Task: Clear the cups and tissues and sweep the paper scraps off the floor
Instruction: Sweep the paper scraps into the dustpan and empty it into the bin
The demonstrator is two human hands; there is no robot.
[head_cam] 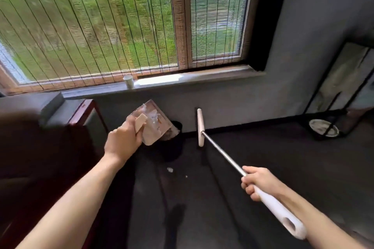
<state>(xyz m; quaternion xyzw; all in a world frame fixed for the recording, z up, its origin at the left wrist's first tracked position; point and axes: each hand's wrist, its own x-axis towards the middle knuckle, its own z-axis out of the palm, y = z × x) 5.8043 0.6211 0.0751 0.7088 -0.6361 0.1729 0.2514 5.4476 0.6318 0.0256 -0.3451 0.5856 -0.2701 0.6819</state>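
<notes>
The left hand (pixel 123 141) grips a dustpan (pixel 155 129) tilted over what seems a bin (pixel 174 148) just beyond it, while the right hand (pixel 257 183) clasps the broom (pixel 222 152).

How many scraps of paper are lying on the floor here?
2. A larger scrap lies on the dark floor in front of the black bin, with a tiny speck just right of it. More may be hidden in shadow.

Daylight enters through the blinded window (pixel 121 26), glaring on the sill (pixel 159 82), leaving the floor (pixel 242 198) dim; motion blur and wide-angle bending throughout.
</notes>
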